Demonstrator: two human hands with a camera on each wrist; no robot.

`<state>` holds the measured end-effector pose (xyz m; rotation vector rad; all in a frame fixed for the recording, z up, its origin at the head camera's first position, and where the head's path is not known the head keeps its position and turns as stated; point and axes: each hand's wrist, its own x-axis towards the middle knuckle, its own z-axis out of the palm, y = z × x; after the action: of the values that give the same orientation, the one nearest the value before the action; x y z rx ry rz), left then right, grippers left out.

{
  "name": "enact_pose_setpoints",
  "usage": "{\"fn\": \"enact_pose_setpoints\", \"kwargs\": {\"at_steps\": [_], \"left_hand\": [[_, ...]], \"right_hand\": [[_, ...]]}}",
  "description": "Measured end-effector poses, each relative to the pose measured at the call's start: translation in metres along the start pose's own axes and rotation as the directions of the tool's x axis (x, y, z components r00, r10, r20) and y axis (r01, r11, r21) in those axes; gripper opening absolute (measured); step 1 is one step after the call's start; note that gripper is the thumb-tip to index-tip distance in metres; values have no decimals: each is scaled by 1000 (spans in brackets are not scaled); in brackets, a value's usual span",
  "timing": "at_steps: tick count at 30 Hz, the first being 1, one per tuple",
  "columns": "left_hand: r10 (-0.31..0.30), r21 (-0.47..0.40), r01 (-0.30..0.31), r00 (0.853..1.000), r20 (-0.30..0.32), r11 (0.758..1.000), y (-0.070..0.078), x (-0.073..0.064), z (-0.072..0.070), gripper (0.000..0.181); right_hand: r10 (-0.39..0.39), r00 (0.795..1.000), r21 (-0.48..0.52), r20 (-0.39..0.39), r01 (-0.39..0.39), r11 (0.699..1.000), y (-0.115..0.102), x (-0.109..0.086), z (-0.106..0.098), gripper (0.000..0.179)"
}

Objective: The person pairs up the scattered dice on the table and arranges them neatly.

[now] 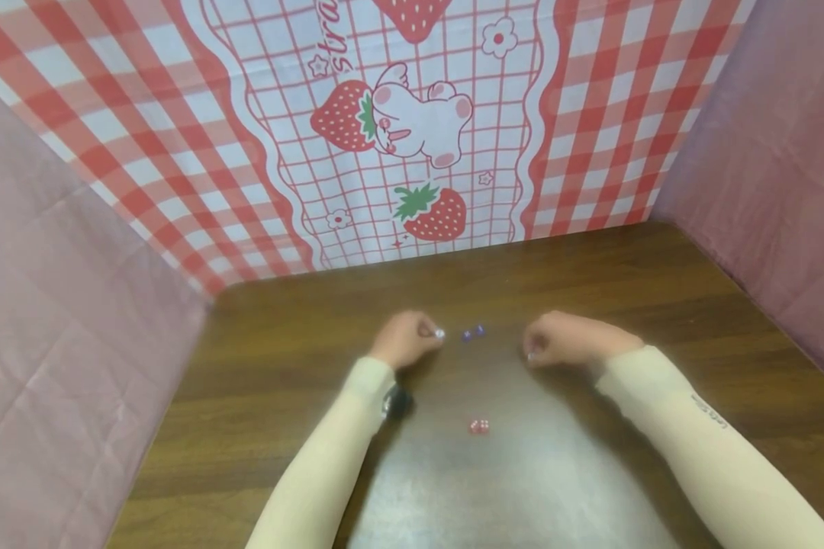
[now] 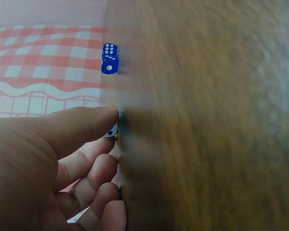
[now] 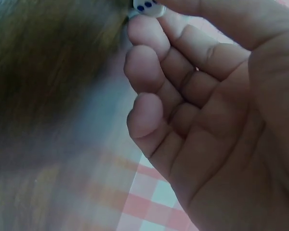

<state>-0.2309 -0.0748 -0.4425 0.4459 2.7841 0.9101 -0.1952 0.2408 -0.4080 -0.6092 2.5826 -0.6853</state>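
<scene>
Head view: on the table [image 1: 247, 450], two red dice [image 1: 484, 427] lie side by side and two blue dice [image 1: 480, 330] close together beyond, apparently placed; left hand [image 1: 405, 340] pinches one white die [image 1: 440, 334], right hand [image 1: 564, 340] a second white die [image 3: 148, 6], both seemingly yet to be released.

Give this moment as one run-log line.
left hand: pinches white die; right hand: pinches another white die; two blue dice: between the hands; two red dice: side by side

a red-and-white strawberry-print cloth [image 1: 419, 130] hangs behind a brown wooden table [image 1: 481, 381], between pink drapes [image 1: 62, 305].
</scene>
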Motion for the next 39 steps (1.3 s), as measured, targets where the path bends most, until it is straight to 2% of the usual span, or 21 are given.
{"fn": "enact_pose_setpoints", "kwargs": {"at_steps": [8,18,23,33,39], "left_hand": [[-15,-3,15,1000,1,1000,0,4,3,21],[-10,3,10,1000,-6,1000,5,2,5,19],[-19,-16,19,1000,-13,1000,7,1,5,17],[4,16,-4,1000,-22,1000,7,3,6,17],[2,0,-2,1000,-13,1000,6,2,4,17]], "right_hand": [[-25,999,-24,-38,24,999,2,5,-2,6],[-41,996,-46,-74,37,998,9,11,-1,14],[-40,996,-39,-81,37,999,10,12,0,13],[-28,997,-13,-75,27,1000,9,10,-2,8],[-32,997,5,-73,33,999,12,10,-3,4]]}}
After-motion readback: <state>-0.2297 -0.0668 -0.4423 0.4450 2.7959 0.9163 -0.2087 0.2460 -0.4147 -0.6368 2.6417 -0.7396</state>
